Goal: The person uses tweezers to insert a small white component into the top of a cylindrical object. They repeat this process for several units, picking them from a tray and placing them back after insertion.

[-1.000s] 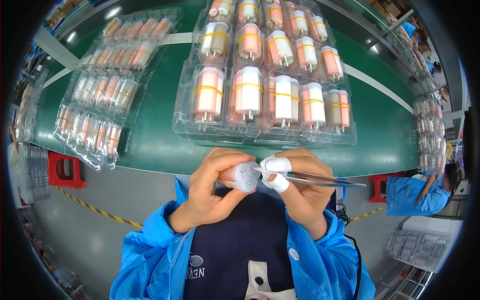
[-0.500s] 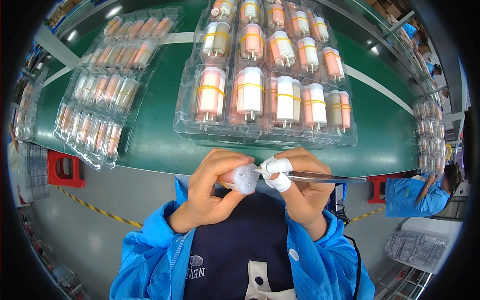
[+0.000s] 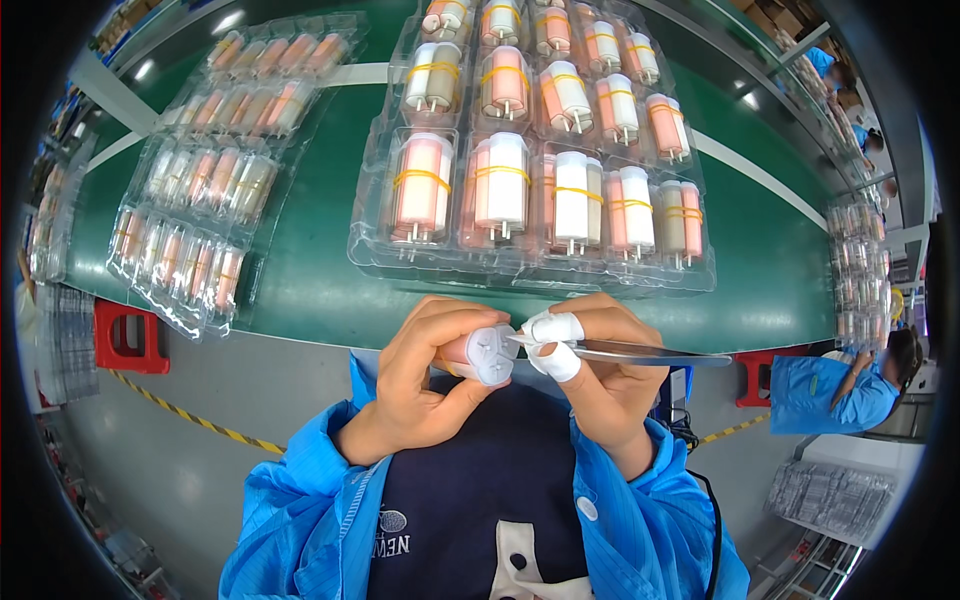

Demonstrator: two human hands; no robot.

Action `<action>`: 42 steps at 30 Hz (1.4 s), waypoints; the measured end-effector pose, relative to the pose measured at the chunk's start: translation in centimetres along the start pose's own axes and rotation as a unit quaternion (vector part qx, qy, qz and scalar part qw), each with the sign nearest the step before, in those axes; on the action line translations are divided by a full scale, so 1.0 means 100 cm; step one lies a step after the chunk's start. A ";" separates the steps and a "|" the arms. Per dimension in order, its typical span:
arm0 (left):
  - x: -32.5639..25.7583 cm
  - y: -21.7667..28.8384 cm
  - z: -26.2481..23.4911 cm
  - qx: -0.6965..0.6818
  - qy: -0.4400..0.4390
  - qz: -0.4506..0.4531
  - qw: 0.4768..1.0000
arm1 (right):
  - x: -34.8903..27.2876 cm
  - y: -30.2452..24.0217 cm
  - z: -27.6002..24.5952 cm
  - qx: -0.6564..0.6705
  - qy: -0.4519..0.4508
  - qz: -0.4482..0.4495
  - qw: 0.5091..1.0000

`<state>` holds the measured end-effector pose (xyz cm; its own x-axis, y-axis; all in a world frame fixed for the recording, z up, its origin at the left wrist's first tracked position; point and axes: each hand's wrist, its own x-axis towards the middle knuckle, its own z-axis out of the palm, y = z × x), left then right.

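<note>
A bundle of pink and whitish cylinders [image 3: 488, 357], with a yellow band around it, is gripped in my left hand [image 3: 415, 385]. Its pale round ends face right, toward my other hand. My right hand [image 3: 612, 390], with white coverings on the thumb and forefinger, pinches metal tweezers [image 3: 650, 354]. The tweezers' tips are at the bundle's end face; whether they grip anything there is too small to tell. Just beyond both hands, a clear plastic tray [image 3: 440, 265] holds several similar banded bundles [image 3: 500, 185] in its pockets, with prongs pointing toward me.
Other clear trays [image 3: 180, 235] of cylinders lie at the left on the green table [image 3: 310, 210]. Its near edge runs just past my hands. Red stools [image 3: 133, 340] stand on the floor at both sides. A co-worker in blue [image 3: 835, 392] is at the right, near stacked trays [image 3: 830, 495].
</note>
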<state>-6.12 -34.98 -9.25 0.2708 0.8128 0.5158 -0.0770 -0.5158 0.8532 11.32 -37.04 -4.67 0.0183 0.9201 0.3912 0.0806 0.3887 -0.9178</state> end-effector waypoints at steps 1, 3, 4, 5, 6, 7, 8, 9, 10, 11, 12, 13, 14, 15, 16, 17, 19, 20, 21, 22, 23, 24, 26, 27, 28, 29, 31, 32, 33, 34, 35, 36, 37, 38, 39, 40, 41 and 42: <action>0.000 0.000 0.000 -0.001 0.001 0.000 1.000 | 0.000 0.000 0.000 -0.001 -0.001 -0.002 1.000; 0.000 0.000 0.001 0.000 0.003 -0.001 1.000 | 0.000 0.001 0.000 -0.006 -0.002 -0.008 1.000; -0.001 0.000 0.001 0.001 0.004 -0.003 1.000 | 0.000 0.002 0.000 -0.009 -0.002 -0.012 1.000; -0.001 0.000 0.001 0.003 0.006 -0.004 1.000 | 0.001 0.002 0.000 -0.012 -0.005 -0.012 1.000; -0.001 0.000 -0.001 0.011 -0.008 0.001 1.000 | 0.001 0.002 0.000 -0.015 -0.007 -0.013 1.000; -0.001 -0.001 -0.003 0.019 -0.023 0.007 1.000 | 0.001 0.002 0.000 -0.018 -0.008 -0.014 1.000; 0.000 -0.001 -0.004 0.027 -0.038 0.012 0.999 | 0.001 0.002 0.001 -0.010 -0.004 -0.007 1.000; 0.001 -0.001 -0.005 0.034 -0.037 0.020 0.999 | 0.000 0.003 0.002 -0.003 0.001 0.001 1.000; 0.002 -0.001 -0.005 0.042 -0.036 0.028 0.998 | 0.000 0.003 0.003 0.005 0.005 0.008 1.000; 0.003 0.000 -0.005 0.050 -0.035 0.036 0.997 | 0.001 0.002 0.002 -0.008 -0.007 0.000 1.000; 0.004 0.000 -0.004 0.058 -0.024 0.041 0.997 | 0.003 -0.001 0.002 -0.021 -0.019 -0.008 1.000; 0.004 0.001 -0.003 0.066 -0.012 0.046 0.997 | 0.006 -0.002 0.002 -0.033 -0.033 -0.016 0.999; 0.005 0.001 -0.002 0.075 0.000 0.051 0.996 | 0.008 -0.003 0.001 -0.045 -0.046 -0.022 0.998; 0.006 0.001 -0.002 0.090 -0.005 0.065 0.994 | 0.011 -0.004 0.000 -0.058 -0.060 -0.028 0.996; 0.007 0.001 -0.002 0.105 -0.011 0.080 0.991 | 0.014 -0.005 -0.001 -0.070 -0.073 -0.034 0.994; 0.008 0.002 -0.003 0.120 -0.016 0.094 0.988 | 0.016 -0.006 -0.002 -0.087 -0.091 -0.028 0.992; 0.006 0.001 -0.004 0.146 -0.041 0.109 0.982 | 0.020 -0.008 -0.006 -0.121 -0.127 -0.015 0.984; 0.006 0.001 -0.004 0.159 -0.054 0.116 0.979 | 0.021 -0.009 -0.009 -0.117 -0.138 0.001 0.984; 0.005 0.002 -0.004 0.156 -0.060 0.114 0.979 | 0.021 -0.009 -0.011 -0.112 -0.149 0.018 0.982; 0.005 0.003 -0.004 0.152 -0.067 0.112 0.980 | 0.021 -0.009 -0.012 -0.108 -0.159 0.034 0.981; 0.004 0.003 -0.004 0.149 -0.073 0.110 0.980 | 0.021 -0.009 -0.013 -0.099 -0.157 0.041 0.982; 0.002 0.002 -0.004 0.108 -0.066 0.081 0.989 | 0.020 -0.009 -0.014 -0.091 -0.154 0.048 0.983; 0.000 0.001 -0.004 0.026 -0.051 0.026 0.998 | 0.018 -0.008 -0.013 0.006 -0.098 0.066 0.993; 0.000 0.004 -0.003 -0.032 -0.029 -0.012 0.999 | 0.009 -0.005 -0.008 0.095 -0.044 0.079 0.991; -0.001 0.009 -0.002 -0.089 -0.004 -0.053 0.995 | 0.003 -0.001 -0.006 0.184 0.005 0.092 0.979; -0.001 0.014 -0.002 -0.146 0.021 -0.093 0.985 | 0.002 0.001 -0.007 0.187 0.010 0.083 0.979; 0.001 0.015 -0.003 -0.140 0.015 -0.121 0.983 | 0.000 0.003 -0.009 0.191 0.022 0.064 0.979; 0.001 0.015 -0.002 -0.149 0.017 -0.125 0.981 | 0.000 0.003 -0.009 0.188 0.021 0.064 0.980; 0.001 0.014 -0.001 -0.158 0.019 -0.129 0.979 | 0.000 0.003 -0.009 0.184 0.019 0.064 0.981; 0.000 0.012 -0.002 -0.176 0.007 -0.122 0.977 | 0.000 0.003 -0.009 0.181 0.017 0.065 0.981; -0.001 0.010 -0.004 -0.194 -0.005 -0.115 0.974 | -0.001 0.003 -0.009 0.174 0.017 0.067 0.982; -0.001 0.009 -0.005 -0.212 -0.017 -0.108 0.971 | -0.002 0.003 -0.010 0.168 0.016 0.068 0.983; -0.001 0.011 -0.004 -0.205 -0.005 -0.122 0.971 | -0.002 0.003 -0.009 0.163 0.013 0.070 0.984; 0.001 0.013 -0.001 -0.198 0.008 -0.136 0.971 | -0.002 0.004 -0.009 0.157 0.009 0.070 0.985; 0.002 0.015 0.000 -0.191 0.021 -0.151 0.970 | -0.003 0.006 -0.009 0.151 0.005 0.069 0.986; 0.002 0.016 0.000 -0.191 0.017 -0.157 0.969 | -0.003 0.008 -0.009 0.146 0.003 0.068 0.987; 0.002 0.016 0.000 -0.192 0.012 -0.163 0.968 | -0.003 0.008 -0.008 0.147 0.006 0.065 0.987; 0.002 0.016 0.000 -0.193 0.008 -0.170 0.966 | -0.003 0.008 -0.007 0.149 0.010 0.063 0.987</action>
<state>-6.23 -35.66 -7.75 0.3289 0.9231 0.1994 -0.3394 -0.0815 0.9371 12.12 -37.05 -5.45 0.0289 0.9620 0.2714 -0.2197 0.2710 -0.9372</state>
